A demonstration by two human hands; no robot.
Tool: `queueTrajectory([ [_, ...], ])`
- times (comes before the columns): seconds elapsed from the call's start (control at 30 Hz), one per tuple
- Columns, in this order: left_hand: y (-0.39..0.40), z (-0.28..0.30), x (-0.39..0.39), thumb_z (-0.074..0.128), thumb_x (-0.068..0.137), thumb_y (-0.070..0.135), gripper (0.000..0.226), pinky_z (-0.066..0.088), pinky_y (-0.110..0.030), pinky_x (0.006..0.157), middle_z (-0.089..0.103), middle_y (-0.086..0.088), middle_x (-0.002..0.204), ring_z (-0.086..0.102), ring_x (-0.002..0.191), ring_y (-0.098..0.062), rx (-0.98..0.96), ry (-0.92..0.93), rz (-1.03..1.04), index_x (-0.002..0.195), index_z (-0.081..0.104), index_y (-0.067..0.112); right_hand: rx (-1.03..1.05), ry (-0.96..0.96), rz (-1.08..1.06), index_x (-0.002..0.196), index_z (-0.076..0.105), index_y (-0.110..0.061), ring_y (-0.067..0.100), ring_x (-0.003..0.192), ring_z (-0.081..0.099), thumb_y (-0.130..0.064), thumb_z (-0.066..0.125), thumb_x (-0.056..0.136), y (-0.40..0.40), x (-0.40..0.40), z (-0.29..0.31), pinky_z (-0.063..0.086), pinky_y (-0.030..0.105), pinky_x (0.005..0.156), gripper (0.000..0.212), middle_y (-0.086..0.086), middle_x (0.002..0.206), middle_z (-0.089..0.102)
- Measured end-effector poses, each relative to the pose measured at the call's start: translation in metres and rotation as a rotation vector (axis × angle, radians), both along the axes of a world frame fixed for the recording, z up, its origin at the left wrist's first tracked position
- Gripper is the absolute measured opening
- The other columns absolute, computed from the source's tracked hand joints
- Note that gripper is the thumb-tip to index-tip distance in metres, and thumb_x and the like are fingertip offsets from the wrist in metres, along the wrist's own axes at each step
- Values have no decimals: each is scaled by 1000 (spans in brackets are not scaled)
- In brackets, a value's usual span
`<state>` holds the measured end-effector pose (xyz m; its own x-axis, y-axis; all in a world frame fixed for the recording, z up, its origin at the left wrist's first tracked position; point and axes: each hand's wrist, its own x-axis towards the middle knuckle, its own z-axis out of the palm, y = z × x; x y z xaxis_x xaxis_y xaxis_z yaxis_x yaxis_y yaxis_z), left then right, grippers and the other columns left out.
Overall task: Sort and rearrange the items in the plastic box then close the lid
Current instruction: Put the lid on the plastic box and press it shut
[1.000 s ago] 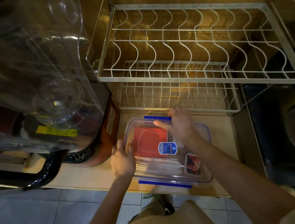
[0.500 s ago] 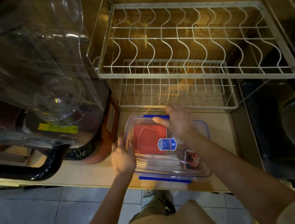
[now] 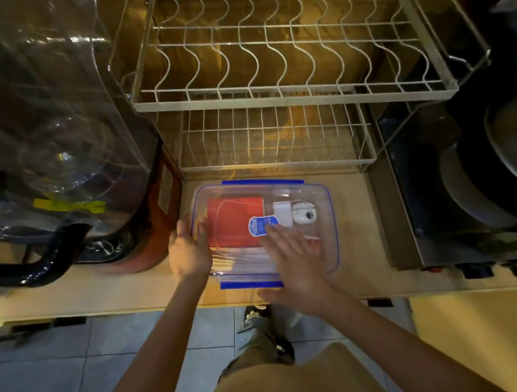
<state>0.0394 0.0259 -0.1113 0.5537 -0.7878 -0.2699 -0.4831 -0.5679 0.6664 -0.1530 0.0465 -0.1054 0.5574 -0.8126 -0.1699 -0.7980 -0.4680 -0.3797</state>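
Note:
A clear plastic box (image 3: pixel 325 219) with blue clips stands on the wooden counter, with its transparent lid lying on top. Through the lid I see a red flat item (image 3: pixel 231 223), a white charger block (image 3: pixel 282 213), a white earbud case (image 3: pixel 304 215) and a stack of pale flat packets (image 3: pixel 243 261). A blue label (image 3: pixel 256 226) sits on the lid. My left hand (image 3: pixel 188 250) rests against the box's left side, fingers apart. My right hand (image 3: pixel 295 257) lies flat on the near part of the lid, fingers spread, thumb by the near blue clip (image 3: pixel 246 283).
A white wire dish rack (image 3: pixel 279 93) with two tiers stands right behind the box. A large clear water bottle on a red dispenser (image 3: pixel 43 143) stands to the left. Dark pots on a stove (image 3: pixel 481 184) are to the right. The counter edge (image 3: pixel 132 303) runs just below the box.
My right hand moved from the far blue clip to the near part of the lid, uncovering the charger and earbud case. The left hand stayed at the box's left side.

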Motion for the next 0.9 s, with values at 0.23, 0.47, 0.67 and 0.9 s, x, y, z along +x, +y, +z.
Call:
queueTrajectory([
  [0.23, 2, 2, -3, 42, 94, 34, 42, 44, -44, 86, 55, -32, 118, 53, 107, -46, -22, 2, 27, 120, 46, 1, -221, 285, -1, 137, 28, -12, 29, 137, 38, -34, 86, 43, 10, 10, -18, 27, 48, 111, 113, 12, 146, 43],
  [0.47, 2, 3, -1, 40, 94, 37, 46, 43, -45, 89, 53, -31, 121, 52, 110, -46, -7, -1, -1, 122, 43, 1, -291, 239, 53, 138, 28, -10, 31, 135, 40, -40, 81, 47, 9, 5, -22, 28, 51, 112, 110, 15, 144, 45],
  [0.67, 3, 2, -1, 40, 94, 38, 46, 44, -46, 90, 53, -30, 122, 52, 111, -45, -11, -6, -14, 124, 43, 3, -230, 122, 135, 144, 21, -15, 36, 142, 24, -49, 46, 83, 2, -7, -21, 18, 52, 117, 74, 20, 151, 30],
  [0.9, 3, 2, 2, 40, 94, 39, 46, 44, -47, 89, 53, -30, 121, 53, 109, -45, -13, 12, -22, 123, 44, 4, -82, 61, 168, 146, 23, -26, 36, 145, 6, -45, 42, 92, -2, -9, -19, 11, 51, 115, 60, 18, 156, 13],
])
